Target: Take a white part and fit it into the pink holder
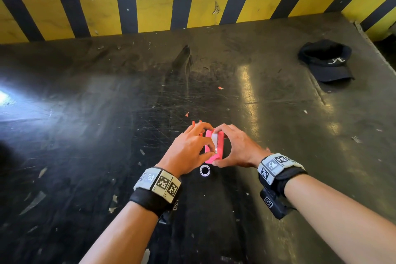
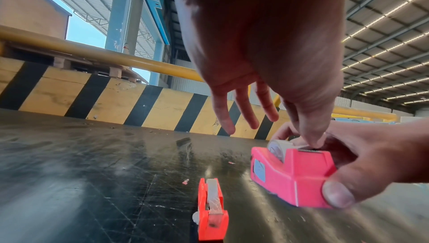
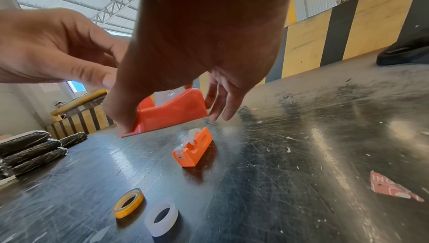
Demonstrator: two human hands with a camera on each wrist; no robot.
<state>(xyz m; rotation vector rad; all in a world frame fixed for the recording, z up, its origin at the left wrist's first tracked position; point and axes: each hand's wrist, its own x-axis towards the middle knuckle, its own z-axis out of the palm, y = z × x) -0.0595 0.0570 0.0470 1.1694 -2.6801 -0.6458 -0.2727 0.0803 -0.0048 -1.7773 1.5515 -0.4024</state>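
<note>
A person leans over a scratched black worktable [image 1: 85,135] edged by a yellow-and-black striped barrier [image 1: 150,4]. Both hands meet at a pink tape dispenser [image 1: 214,146] standing on the table near the person.

The right hand [image 1: 237,148] grips the dispenser's body, thumb curled against the near end and fingers wrapped round the far side. The left hand [image 1: 188,148] pinches thumb and forefinger together at the serrated cutter [image 2: 311,150] on top, apparently on the tape end; its other three fingers [image 2: 224,116] hang straight and free. Whether the tape itself is caught in the pinch cannot be told.

A smaller orange tape dispenser [image 2: 211,208] lies just left of the pink one. Closer to the person sit a white ring-shaped tape core [image 3: 161,218] and a slim yellow tape roll [image 3: 128,205]. A black cap [image 1: 326,60] rests well apart at the far right.

The risks, as I judge them: fingertips so close to the cutter's teeth could get nicked, and a hard pull could slide or tip the light dispenser if the right hand's hold slackens.
</note>
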